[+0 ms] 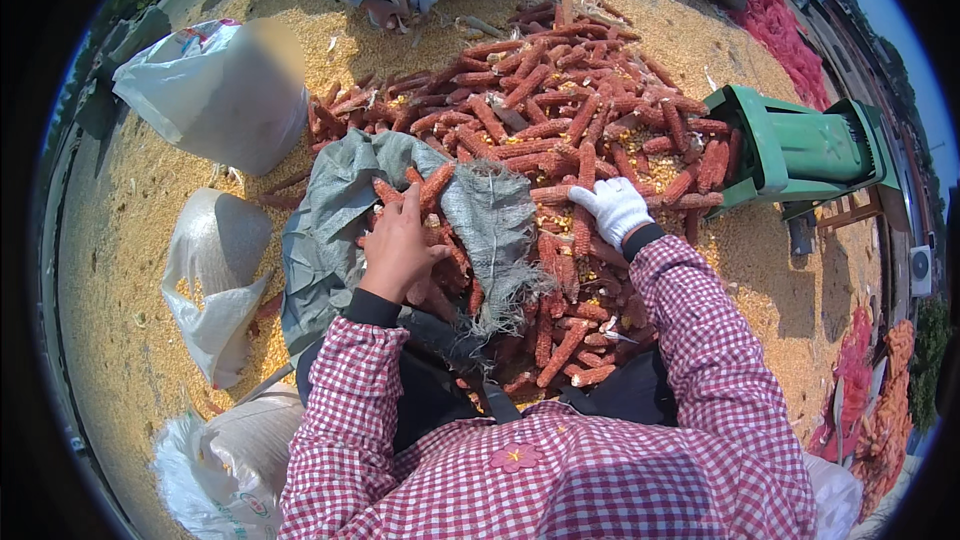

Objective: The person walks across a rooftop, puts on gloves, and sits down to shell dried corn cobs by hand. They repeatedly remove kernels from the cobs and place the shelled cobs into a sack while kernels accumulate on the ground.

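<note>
Right now the gloved right hand (613, 208) curls its fingers over a cob (583, 202) lying lengthwise away from it, while the bare left hand (398, 248) rests spread on cobs in the sack (330, 230).

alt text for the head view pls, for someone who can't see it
Seen from above, a person in a checked shirt works at a pile of red corn cobs: the bare left hand rests on cobs in an open grey sack, the white-gloved right hand reaches into the pile. A green machine stands to the right; another person's hands work opposite.
</note>
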The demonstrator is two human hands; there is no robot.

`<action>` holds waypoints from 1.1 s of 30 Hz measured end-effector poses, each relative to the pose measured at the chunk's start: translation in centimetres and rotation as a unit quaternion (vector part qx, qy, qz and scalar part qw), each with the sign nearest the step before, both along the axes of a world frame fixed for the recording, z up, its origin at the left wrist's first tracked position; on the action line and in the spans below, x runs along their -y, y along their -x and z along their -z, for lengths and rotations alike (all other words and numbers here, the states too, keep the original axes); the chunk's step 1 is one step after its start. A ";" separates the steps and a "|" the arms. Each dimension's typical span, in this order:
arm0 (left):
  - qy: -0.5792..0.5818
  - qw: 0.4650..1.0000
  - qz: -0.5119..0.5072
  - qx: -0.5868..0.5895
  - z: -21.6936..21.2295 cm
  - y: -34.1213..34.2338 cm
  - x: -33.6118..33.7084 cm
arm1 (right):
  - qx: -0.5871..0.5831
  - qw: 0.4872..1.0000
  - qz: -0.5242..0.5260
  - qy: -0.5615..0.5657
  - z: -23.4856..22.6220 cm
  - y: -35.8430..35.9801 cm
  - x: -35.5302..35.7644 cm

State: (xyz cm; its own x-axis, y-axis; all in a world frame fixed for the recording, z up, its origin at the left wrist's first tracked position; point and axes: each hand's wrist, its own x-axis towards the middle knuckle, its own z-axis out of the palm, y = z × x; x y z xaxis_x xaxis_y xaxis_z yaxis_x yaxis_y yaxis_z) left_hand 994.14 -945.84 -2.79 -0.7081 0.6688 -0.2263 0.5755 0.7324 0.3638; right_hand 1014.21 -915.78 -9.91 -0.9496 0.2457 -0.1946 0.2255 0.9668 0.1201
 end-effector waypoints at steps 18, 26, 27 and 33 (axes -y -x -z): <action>0.102 0.968 -0.193 -0.126 -1.7 6.5 4.8 | -0.393 0.167 0.250 0.869 -8.9 -9.7 6.4; 0.023 0.944 -0.328 -0.015 14.5 8.5 11.2 | -0.236 0.129 0.211 0.940 -8.7 -4.9 10.0; 0.019 0.943 -0.332 0.020 16.4 9.8 12.9 | -0.217 0.132 0.212 0.944 -8.1 -4.0 10.8; -0.036 0.957 -0.287 -0.001 15.3 10.3 11.4 | -0.180 0.168 0.289 0.925 -6.2 -4.1 11.4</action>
